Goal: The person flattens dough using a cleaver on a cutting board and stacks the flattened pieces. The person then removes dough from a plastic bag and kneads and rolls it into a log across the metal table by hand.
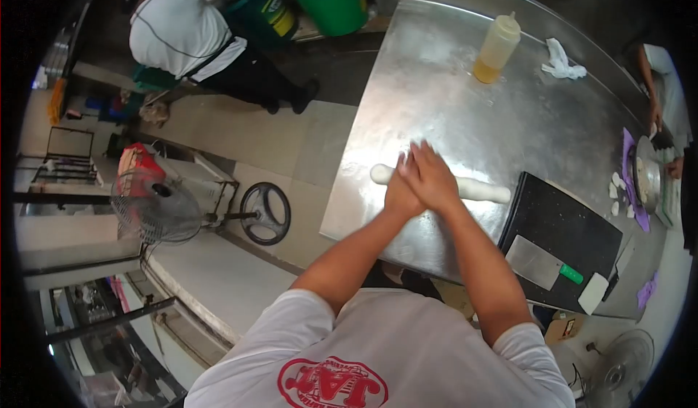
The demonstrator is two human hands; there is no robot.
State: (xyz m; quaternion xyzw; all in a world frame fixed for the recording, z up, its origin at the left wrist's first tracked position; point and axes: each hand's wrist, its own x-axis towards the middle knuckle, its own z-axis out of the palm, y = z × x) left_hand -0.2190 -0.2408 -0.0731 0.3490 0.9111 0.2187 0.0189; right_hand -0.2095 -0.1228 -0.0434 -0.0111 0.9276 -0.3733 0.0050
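Observation:
A long white roll of dough [480, 190] lies across the steel table [422, 66]. Both my hands rest on its middle, palms down and overlapping. My left hand [404, 191] and my right hand [432, 178] have their fingers stretched out, pointing away from me. The dough's ends stick out on either side of them. To the right is a black board [567, 215] with a wide-bladed cleaver [534, 262] with a green handle. Beside the cleaver lies a white scraper [593, 293].
A squeeze bottle [497, 49] and a white cloth [563, 60] stand and lie at the table's far side. At the right edge, another person's arm [648, 88] is near a metal bowl [646, 175]. Another person [182, 30] bends near green bins [331, 4] at upper left.

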